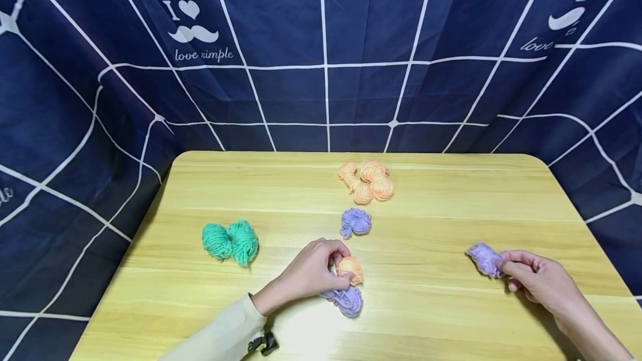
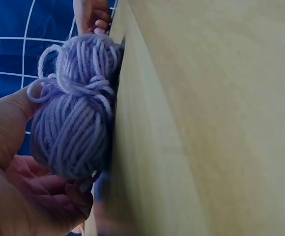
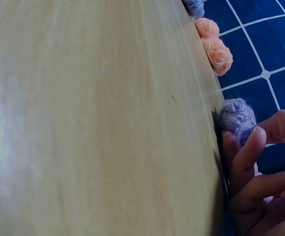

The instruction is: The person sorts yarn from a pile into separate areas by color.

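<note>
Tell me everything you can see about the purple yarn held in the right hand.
It is a small bundle of pale purple yarn, soft and slightly fuzzy-looking, made of many strands gathered together. The right hand pinches it at one end, and the free end slants toward the table's far left. It is at the right part of the wood-patterned table. The hand hides part of its near end, and whether its underside touches the tabletop can't be told.

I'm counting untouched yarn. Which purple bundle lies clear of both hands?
The middle purple bundle, just in front of the far orange yarn; the right hand holds another, and the third is at the left hand.
</note>
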Demonstrator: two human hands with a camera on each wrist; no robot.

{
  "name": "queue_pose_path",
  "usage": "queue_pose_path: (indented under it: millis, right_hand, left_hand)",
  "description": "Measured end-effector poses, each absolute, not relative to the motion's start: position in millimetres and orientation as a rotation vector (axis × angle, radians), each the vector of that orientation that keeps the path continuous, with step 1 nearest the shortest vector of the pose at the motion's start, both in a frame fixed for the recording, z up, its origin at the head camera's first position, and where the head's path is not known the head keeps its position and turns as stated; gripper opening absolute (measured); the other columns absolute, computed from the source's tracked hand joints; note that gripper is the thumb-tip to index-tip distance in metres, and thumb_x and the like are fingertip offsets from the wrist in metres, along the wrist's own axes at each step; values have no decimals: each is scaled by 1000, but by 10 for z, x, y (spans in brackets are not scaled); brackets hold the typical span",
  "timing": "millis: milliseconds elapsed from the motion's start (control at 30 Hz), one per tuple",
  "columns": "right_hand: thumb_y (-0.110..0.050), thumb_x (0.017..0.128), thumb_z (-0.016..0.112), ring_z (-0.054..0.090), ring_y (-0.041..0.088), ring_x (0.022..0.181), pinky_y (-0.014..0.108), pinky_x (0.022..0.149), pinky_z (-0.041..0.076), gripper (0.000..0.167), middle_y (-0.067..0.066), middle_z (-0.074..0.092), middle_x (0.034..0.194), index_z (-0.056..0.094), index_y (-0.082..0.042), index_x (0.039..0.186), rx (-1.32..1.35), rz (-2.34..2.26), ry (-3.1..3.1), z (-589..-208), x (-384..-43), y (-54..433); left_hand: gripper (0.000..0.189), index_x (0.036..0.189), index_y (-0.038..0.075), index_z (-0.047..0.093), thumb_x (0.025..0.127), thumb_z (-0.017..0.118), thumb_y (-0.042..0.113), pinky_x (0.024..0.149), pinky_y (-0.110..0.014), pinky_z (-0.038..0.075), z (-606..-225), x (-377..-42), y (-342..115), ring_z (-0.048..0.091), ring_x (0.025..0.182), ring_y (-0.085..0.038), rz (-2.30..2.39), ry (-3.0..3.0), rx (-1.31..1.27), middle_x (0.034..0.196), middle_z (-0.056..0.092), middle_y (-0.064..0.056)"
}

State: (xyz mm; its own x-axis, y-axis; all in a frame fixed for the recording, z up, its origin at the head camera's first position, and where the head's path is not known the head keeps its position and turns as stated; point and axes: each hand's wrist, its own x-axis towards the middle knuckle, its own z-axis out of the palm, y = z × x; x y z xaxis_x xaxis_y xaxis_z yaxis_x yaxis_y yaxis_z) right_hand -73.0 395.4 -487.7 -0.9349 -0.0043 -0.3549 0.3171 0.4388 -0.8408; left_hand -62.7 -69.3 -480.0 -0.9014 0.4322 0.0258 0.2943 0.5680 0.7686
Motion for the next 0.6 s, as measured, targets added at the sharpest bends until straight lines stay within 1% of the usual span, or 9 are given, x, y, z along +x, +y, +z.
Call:
queue_pose_path:
  millis: [200, 433, 600]
  right_hand:
    - [-15, 110, 63, 62, 8, 66, 26, 51, 43, 22, -9, 69, 82, 75, -31, 100, 247, -1497, 2382, -4880, -740, 3978]
    - [-17, 110, 64, 63, 10, 66, 28, 50, 43, 23, -6, 69, 81, 73, -35, 100, 227, -1479, 2396, -4884, -716, 3979]
    - [-18, 110, 65, 62, 11, 66, 30, 49, 42, 19, -4, 69, 82, 73, -33, 103, 216, -1481, 2394, -4893, -704, 3984]
  left_hand:
    - [27, 99, 17, 73, 77, 88, 18, 67, -23, 44, -4803, -628, -692, 48, 71, -3, 1271, 2599, 593, 81, 58, 12]
    - [28, 102, 15, 73, 78, 86, 17, 64, -24, 44, -4815, -635, -697, 50, 70, -5, 1311, 2598, 573, 81, 60, 10]
    - [26, 104, 15, 74, 80, 84, 18, 63, -24, 44, -4813, -646, -691, 52, 70, -7, 1332, 2601, 566, 81, 61, 9]
